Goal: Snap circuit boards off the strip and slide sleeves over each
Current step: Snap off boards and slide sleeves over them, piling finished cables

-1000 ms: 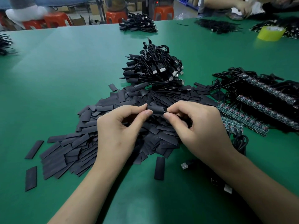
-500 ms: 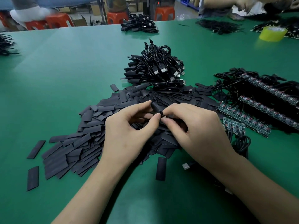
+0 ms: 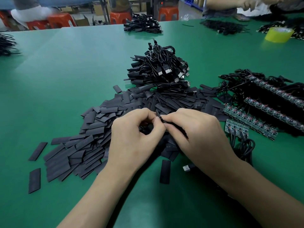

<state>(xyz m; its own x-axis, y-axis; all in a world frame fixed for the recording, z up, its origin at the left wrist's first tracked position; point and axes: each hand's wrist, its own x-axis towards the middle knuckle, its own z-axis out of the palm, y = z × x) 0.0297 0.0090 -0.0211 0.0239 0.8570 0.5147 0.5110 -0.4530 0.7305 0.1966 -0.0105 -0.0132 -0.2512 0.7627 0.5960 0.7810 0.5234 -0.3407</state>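
My left hand point(image 3: 134, 137) and my right hand point(image 3: 195, 135) meet fingertip to fingertip above a wide pile of flat black sleeves point(image 3: 92, 129) on the green table point(image 3: 65, 71). Between the fingertips a small black sleeve point(image 3: 159, 116) is pinched by both hands; a thin black cable runs under my right fingers. What is inside the sleeve is hidden. Strips of green circuit boards point(image 3: 246, 120) with cables attached lie to the right. Behind the sleeve pile is a heap of finished black USB cables point(image 3: 161, 71).
One loose sleeve point(image 3: 165, 171) and a USB plug point(image 3: 186, 168) lie near my wrists. A yellow tape roll point(image 3: 278, 34) stands at the far right. More cable bundles point(image 3: 143, 25) lie at the back, where another person's hands point(image 3: 246, 4) work. Red stools point(image 3: 59, 20) stand beyond the table.
My hands have drawn closer together; the black sleeve between them, clearly visible a second ago, is now almost wholly covered by my fingertips.
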